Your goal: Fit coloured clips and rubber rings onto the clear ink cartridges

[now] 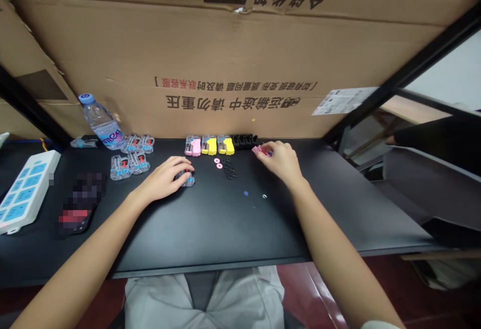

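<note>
My left hand (164,181) rests on the black table with its fingers closed over a small clear plastic casing (189,181) with blue and red parts inside. Farther right, my right hand (281,162) pinches a small pink plastic piece (257,149); my fingers hide part of it. Between the hands, at the back, stand a pink-and-clear unit (193,146) and two yellow-and-clear units (226,146). A row of black plastic parts (245,141) sits beside them. In front lie pink rings (219,166) and several black rings (229,168).
Several clear casings (130,162) lie left of my left hand, near a water bottle (103,124). A phone-like dark object (83,201) and a white power strip (32,188) are farther left. Cardboard (225,48) walls the back. A blue disc (246,193) and a white clip-like ring (264,196) lie in front.
</note>
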Tool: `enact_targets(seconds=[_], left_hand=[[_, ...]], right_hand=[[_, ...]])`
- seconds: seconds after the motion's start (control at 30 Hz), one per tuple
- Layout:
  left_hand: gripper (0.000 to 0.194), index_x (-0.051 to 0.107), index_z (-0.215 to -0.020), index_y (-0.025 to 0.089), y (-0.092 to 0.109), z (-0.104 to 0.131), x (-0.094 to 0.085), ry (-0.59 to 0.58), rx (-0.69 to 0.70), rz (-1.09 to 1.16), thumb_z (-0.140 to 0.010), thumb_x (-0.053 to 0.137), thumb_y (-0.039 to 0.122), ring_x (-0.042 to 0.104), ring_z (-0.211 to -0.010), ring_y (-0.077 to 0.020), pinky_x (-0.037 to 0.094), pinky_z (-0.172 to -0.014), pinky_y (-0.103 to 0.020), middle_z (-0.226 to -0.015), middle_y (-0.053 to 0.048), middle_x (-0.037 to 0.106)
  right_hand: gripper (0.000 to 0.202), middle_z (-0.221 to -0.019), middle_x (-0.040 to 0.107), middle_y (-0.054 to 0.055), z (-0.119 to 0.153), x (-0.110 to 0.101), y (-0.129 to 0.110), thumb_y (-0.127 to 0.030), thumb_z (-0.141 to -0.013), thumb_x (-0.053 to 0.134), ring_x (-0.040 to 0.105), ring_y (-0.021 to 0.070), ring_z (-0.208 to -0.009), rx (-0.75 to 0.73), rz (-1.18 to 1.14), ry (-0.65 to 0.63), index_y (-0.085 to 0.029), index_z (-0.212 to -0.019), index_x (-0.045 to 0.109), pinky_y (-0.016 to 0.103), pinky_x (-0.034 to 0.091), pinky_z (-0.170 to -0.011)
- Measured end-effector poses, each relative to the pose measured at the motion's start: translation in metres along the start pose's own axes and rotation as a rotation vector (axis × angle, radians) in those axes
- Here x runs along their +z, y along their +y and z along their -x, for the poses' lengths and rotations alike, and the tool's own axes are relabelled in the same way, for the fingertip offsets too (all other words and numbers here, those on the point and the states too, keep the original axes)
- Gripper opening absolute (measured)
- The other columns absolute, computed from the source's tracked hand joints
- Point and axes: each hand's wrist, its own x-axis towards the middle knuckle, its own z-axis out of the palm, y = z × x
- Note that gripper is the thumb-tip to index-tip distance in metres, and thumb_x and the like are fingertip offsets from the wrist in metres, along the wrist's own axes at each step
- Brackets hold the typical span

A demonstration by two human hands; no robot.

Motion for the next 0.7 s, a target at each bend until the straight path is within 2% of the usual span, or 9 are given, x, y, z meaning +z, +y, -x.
enact_targets(seconds=[0.17,0.33,0.4,0.47,0.53,0.63,0.7], left_hand=[[0.031,0.074,-0.126,0.026,0.001,-0.001,0.0,0.004,-0.003,0.001,-0.109,0.05,0.034,0.059,-0.139,-0.0268,0.047,-0.124,-0.051,-0.141,-0.009,0.069],[0.03,0.075,-0.124,0.026,-0.004,-0.002,0.001,0.036,-0.027,-0.047,-0.108,0.049,0.031,0.053,-0.148,-0.0288,0.043,-0.126,-0.054,-0.14,-0.007,0.073],[0.032,0.074,-0.124,0.026,-0.003,-0.002,0.0,0.057,-0.053,-0.078,-0.109,0.046,0.028,0.049,-0.152,-0.0292,0.042,-0.126,-0.055,-0.14,-0.005,0.074],[0.033,0.072,-0.128,0.026,0.003,-0.002,-0.001,0.076,-0.067,-0.096,-0.11,0.045,0.029,0.049,-0.153,-0.0291,0.04,-0.126,-0.056,-0.141,-0.005,0.074],[0.035,0.069,-0.136,0.026,0.011,-0.002,-0.001,0.085,-0.058,-0.094,-0.108,0.052,0.038,0.05,-0.151,-0.0301,0.04,-0.126,-0.055,-0.146,-0.007,0.071],[0.066,0.06,-0.149,0.024,0.023,-0.002,0.005,0.075,0.001,-0.074,-0.094,0.074,0.059,0.053,-0.149,-0.0345,0.038,-0.127,-0.056,-0.155,-0.012,0.064],[0.079,0.06,-0.149,0.024,0.027,-0.003,0.01,0.045,0.042,-0.058,-0.084,0.082,0.065,0.055,-0.145,-0.0358,0.035,-0.129,-0.057,-0.152,-0.013,0.066]], right_hand=[[0.032,-0.091,0.075,0.012,0.005,-0.004,-0.013,-0.049,-0.091,0.067,0.066,0.0271,-0.083,0.041,-0.089,-0.046,-0.022,-0.076,0.078,0.037,0.046,-0.073],[0.026,-0.078,0.075,0.008,0.005,-0.012,-0.032,-0.043,-0.082,0.068,0.065,0.0232,-0.074,0.14,-0.486,0.022,-0.019,-0.075,0.074,0.034,0.046,-0.07],[0.028,-0.078,0.075,0.008,0.01,-0.011,-0.048,-0.045,-0.082,0.067,0.064,0.0214,-0.072,0.134,-0.691,-0.057,-0.018,-0.079,0.075,0.033,0.047,-0.068],[0.028,-0.079,0.075,0.007,0.019,-0.008,-0.069,-0.044,-0.083,0.067,0.062,0.0189,-0.068,0.107,-0.834,-0.232,-0.018,-0.079,0.075,0.031,0.048,-0.065],[0.026,-0.077,0.074,0.006,0.033,-0.002,-0.092,-0.042,-0.083,0.068,0.059,0.0173,-0.065,0.049,-0.901,-0.385,-0.018,-0.077,0.074,0.03,0.046,-0.063],[0.028,-0.075,0.072,0.003,0.051,0.006,-0.12,-0.043,-0.088,0.07,0.058,0.0161,-0.066,-0.092,-0.915,-0.481,-0.018,-0.077,0.075,0.029,0.045,-0.064],[0.03,-0.074,0.071,0.002,0.06,0.009,-0.131,-0.044,-0.092,0.069,0.056,0.0152,-0.065,-0.132,-0.911,-0.514,-0.018,-0.08,0.077,0.028,0.043,-0.063]])
